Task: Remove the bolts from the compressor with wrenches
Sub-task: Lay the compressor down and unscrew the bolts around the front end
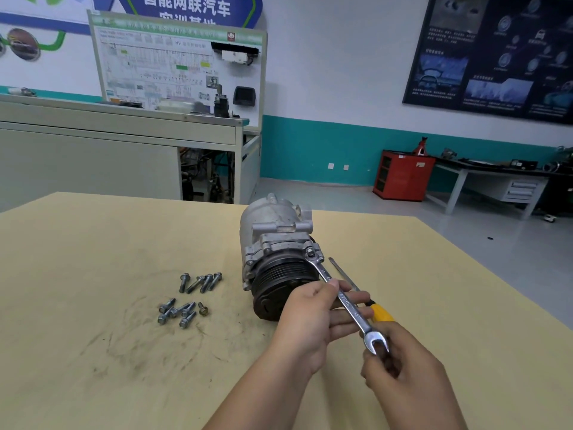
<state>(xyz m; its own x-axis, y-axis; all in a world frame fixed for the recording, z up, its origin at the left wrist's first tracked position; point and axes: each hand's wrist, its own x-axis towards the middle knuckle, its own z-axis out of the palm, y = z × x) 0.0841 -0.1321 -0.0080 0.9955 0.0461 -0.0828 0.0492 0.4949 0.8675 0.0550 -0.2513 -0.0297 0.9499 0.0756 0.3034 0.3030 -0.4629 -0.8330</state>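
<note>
Compressor [279, 252], grey cast metal with black grooved pulley, is laid on the yellow table board [93, 243]. By left hand [313, 324] and right hand [400, 380] a silver combination wrench [344, 301] is pinched, its ring end seated on one remaining bolt [310, 252]. About a dozen loose grey bolts [186, 297] are judged already removed.

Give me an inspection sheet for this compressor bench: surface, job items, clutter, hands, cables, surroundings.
Surface: tan table, dark scuff marks left of centre.
Job's things: compressor on its side, pulley toward the camera; wrench ring end on a bolt at the front flange; loose bolts in two clusters to its left.
Clutter: yellow-handled screwdriver beside the compressor, partly under the wrench.
Hands: left hand grips the wrench shank; right hand holds its open end.
Cables: nothing seen on the table.
Surroundings: display board, red cabinet, dark wall poster.
</note>
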